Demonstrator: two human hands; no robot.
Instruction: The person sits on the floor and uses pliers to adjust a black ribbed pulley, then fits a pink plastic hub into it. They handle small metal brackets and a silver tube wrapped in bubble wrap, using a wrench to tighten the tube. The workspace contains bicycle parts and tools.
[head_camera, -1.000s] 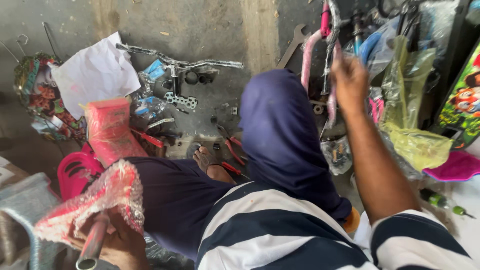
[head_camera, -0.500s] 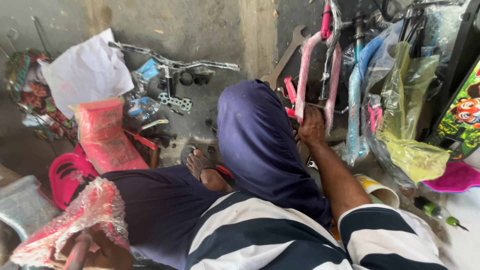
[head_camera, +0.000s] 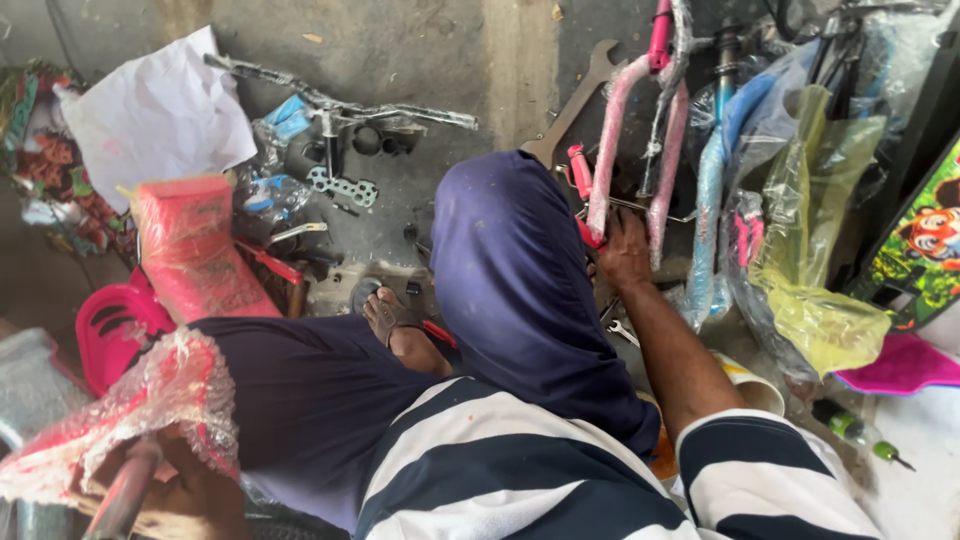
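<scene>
My right hand (head_camera: 625, 250) reaches down past my raised knee in dark blue trousers (head_camera: 510, 270) to the floor at the foot of a pink bicycle frame (head_camera: 640, 130) wrapped in clear plastic; whether it grips anything there is hidden. My left hand (head_camera: 185, 495) at the bottom left holds a metal tube (head_camera: 125, 495) whose pink part is covered in bubble wrap (head_camera: 150, 405). A large flat wrench (head_camera: 575, 100) lies on the concrete beyond the knee. My bare foot (head_camera: 395, 325) rests on the floor between my legs.
A red plastic-wrapped box (head_camera: 195, 245), white paper (head_camera: 160, 110), a wrapped handlebar (head_camera: 340, 100) and small metal parts (head_camera: 345, 185) lie at the upper left. A blue wrapped frame (head_camera: 710, 200), yellow-green plastic bag (head_camera: 820, 260), screwdriver (head_camera: 865, 435) and pink basket (head_camera: 115, 330) surround me.
My right hand came down from high on the pink frame to the floor beside its base. The view tilted lower, and my left hand kept hold of the wrapped tube.
</scene>
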